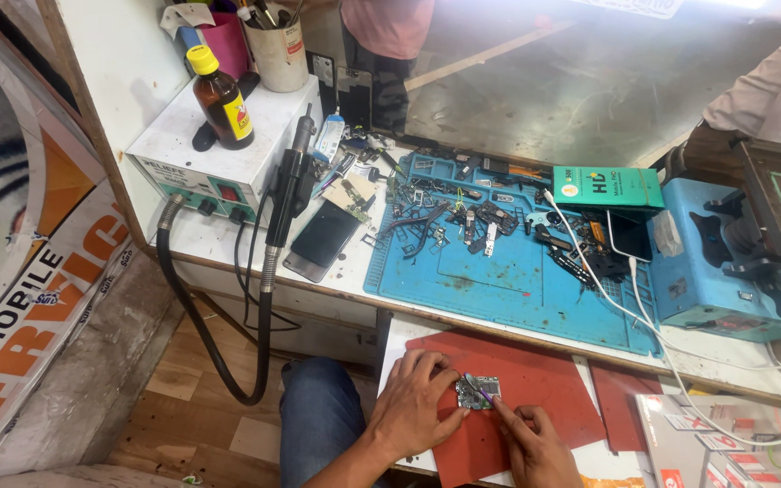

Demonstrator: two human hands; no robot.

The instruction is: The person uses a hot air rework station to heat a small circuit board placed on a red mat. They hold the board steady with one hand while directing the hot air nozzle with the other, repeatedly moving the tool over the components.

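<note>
So left hand point(418, 402) fingers pin board point(478, 390) on red mat point(535, 380) | right hand point(531, 443) fingers pinch purple tool point(479, 392) | a slip could scratch it imo

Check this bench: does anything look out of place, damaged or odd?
Mostly clutter. Loose small parts and tools lie scattered over the blue work mat, and a dark phone lies tilted, overhanging the bench edge. The small circuit board under the left hand and right hand looks intact.

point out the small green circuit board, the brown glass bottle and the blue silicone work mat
small green circuit board point(479, 390), head view, board's middle
brown glass bottle point(224, 104), head view, its body
blue silicone work mat point(499, 276), head view, bare centre
</note>
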